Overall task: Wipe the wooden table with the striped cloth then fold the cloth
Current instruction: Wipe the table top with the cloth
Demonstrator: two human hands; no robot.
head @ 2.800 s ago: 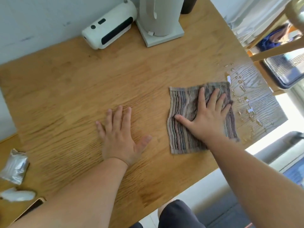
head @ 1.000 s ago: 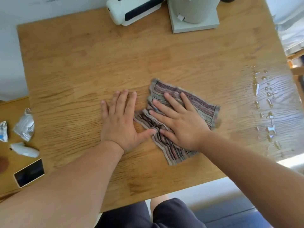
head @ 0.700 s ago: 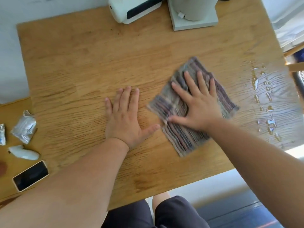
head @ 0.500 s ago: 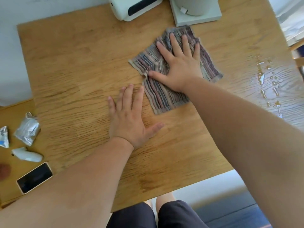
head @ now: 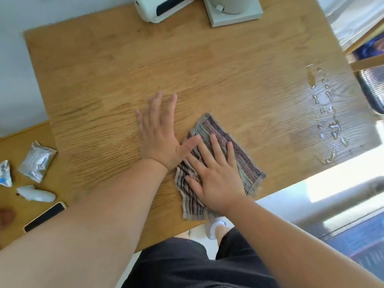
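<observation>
The striped cloth (head: 243, 159) lies spread near the front edge of the wooden table (head: 124, 69), one corner close to the edge. My right hand (head: 216, 173) presses flat on it with straight, spread fingers. Just to its left, my left hand (head: 160, 134) rests flat on the bare wood, its thumb touching the cloth's left edge. Water drops (head: 330, 125) glisten on the table's right side.
A white device (head: 164, 7) and a pale appliance base (head: 234, 13) stand at the back edge. On a lower surface to the left lie foil packets (head: 37, 161), a small white bottle (head: 36, 194) and a phone (head: 44, 217). A chair frame stands at the right.
My right hand has swept the cloth from the back of the table, near the appliance base, toward the front edge. My left hand has stayed flat in about the same place.
</observation>
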